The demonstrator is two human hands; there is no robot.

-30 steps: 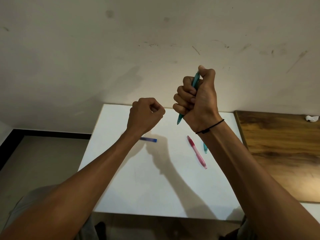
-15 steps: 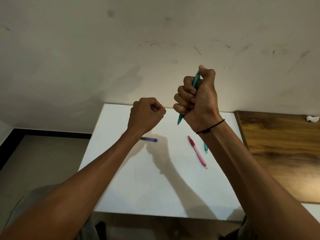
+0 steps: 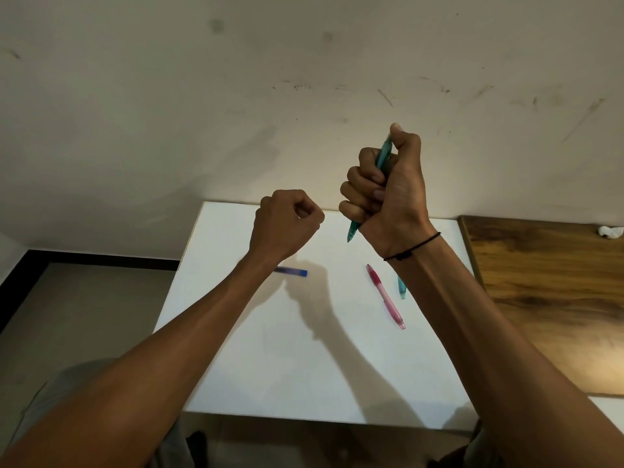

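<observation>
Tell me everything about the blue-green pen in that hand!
The teal pen looks like see-through plastic. The right hand grips it in a fist, up above the white table. It stands almost upright, leaning slightly. Its pointed tip pokes out below the fist, aiming down; the thumb sits on its top end. Curled fingers hide its middle.

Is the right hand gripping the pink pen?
No, the right hand grips a teal pen, while the pink pen lies on the white table.
</observation>
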